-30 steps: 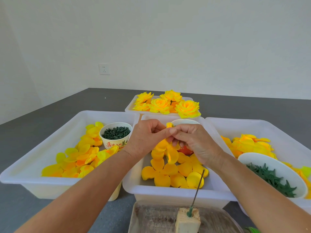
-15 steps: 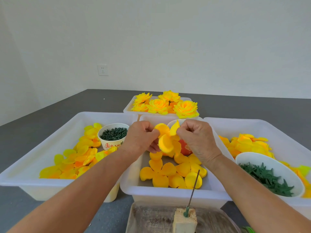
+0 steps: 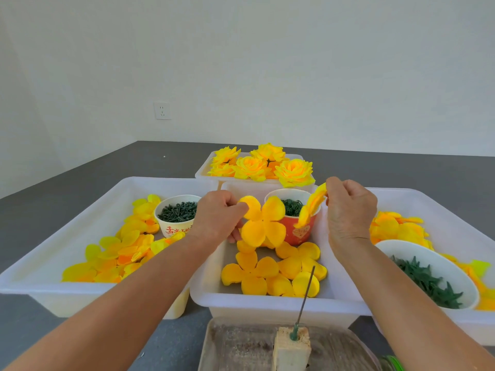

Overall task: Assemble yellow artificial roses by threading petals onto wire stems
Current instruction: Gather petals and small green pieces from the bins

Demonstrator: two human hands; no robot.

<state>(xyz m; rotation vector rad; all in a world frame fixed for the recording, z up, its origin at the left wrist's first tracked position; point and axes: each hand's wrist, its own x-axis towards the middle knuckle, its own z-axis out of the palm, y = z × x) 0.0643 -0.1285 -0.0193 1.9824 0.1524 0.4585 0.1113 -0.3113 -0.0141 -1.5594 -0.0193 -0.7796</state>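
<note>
My left hand (image 3: 218, 216) pinches a flat four-lobed yellow petal piece (image 3: 263, 222) by its upper left lobe, above the middle white bin (image 3: 267, 303). A second yellow petal piece (image 3: 312, 206) hangs folded from the fingertips of my right hand (image 3: 348, 210), to the right of the first. More four-lobed petal pieces (image 3: 251, 271) lie in the middle bin. A thin wire stem (image 3: 305, 298) stands tilted in a tan block (image 3: 292, 346) at the bottom centre, bare of petals.
Finished yellow roses (image 3: 265, 164) fill a far white bin. The left bin (image 3: 80, 207) holds loose petals and a paper cup of dark green parts (image 3: 178, 214). A red cup (image 3: 298, 226) stands in the middle bin. The right bin holds petals and a white bowl of green calyxes (image 3: 428, 279).
My hands have moved apart, separating the held petals into two pieces: one flat in the left hand, one folded in the right, which has lifted to the right.
</note>
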